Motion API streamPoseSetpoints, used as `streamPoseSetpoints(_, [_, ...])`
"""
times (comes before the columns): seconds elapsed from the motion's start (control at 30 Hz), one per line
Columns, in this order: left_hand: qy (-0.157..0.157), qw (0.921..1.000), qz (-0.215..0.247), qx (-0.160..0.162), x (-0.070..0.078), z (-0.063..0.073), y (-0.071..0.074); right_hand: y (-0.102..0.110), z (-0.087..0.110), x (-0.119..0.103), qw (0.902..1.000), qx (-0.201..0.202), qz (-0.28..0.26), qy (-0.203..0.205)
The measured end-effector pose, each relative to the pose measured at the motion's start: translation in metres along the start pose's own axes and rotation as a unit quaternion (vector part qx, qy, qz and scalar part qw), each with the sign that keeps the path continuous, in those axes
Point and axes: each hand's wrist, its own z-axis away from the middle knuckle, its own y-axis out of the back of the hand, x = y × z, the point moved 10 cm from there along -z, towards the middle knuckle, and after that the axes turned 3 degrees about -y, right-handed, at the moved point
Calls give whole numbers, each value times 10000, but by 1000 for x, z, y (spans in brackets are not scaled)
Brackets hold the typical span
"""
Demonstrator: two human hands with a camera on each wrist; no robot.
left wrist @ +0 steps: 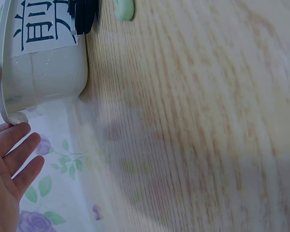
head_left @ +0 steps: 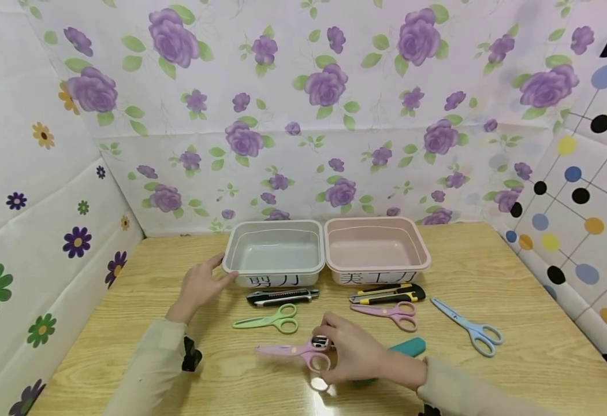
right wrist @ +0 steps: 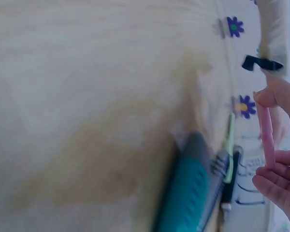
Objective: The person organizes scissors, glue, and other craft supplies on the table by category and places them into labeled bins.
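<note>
The pink scissors [head_left: 294, 350] in the right hand [head_left: 354, 351] point left, long axis crosswise.

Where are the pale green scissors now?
In the head view, the pale green scissors lie left of centre on the wood-grain table, between the black utility knife and the pink scissors in the right hand.

There are four scissors [head_left: 294, 350], two bins [head_left: 272, 272], at least three cutters [head_left: 386, 294]

On a wood-grain table [head_left: 230, 396] are set one grey bin [head_left: 272, 271] and one pink bin [head_left: 378, 269]; nearer are laid a black cutter [head_left: 282, 297], yellow-and-black cutter [head_left: 386, 294], green scissors [head_left: 272, 319], pink scissors [head_left: 386, 312], blue scissors [head_left: 469, 325], partly hidden teal tool [head_left: 412, 348].
</note>
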Motion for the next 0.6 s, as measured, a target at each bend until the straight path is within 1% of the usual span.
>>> streamPoseSetpoints(0.1, [1, 10000, 8, -8, -1, 0, 0, 11, -4, 3, 9999, 6, 64, 101])
streamPoseSetpoints(0.17, [1, 10000, 19, 1, -1, 0, 0, 17, -7, 3, 9995, -36, 219, 216])
streamPoseSetpoints(0.3, [-29, 10000, 34, 31, -1, 0, 0, 25, -11, 4, 9980, -298, 422, 371])
streamPoseSetpoints(0.4, [-56, 9999, 48, 69, -1, 0, 1, 27, -13, 6, 9971, -537, 363, 402])
streamPoseSetpoints(0.47, [-48, 9999, 75, 57, -1, 0, 0, 29, -14, 7, 9969, -604, 248, 444])
streamPoseSetpoints(0.6, [-30, 10000, 69, 7, -1, 0, 0, 34, -17, 9, 9966, -535, 144, 603])
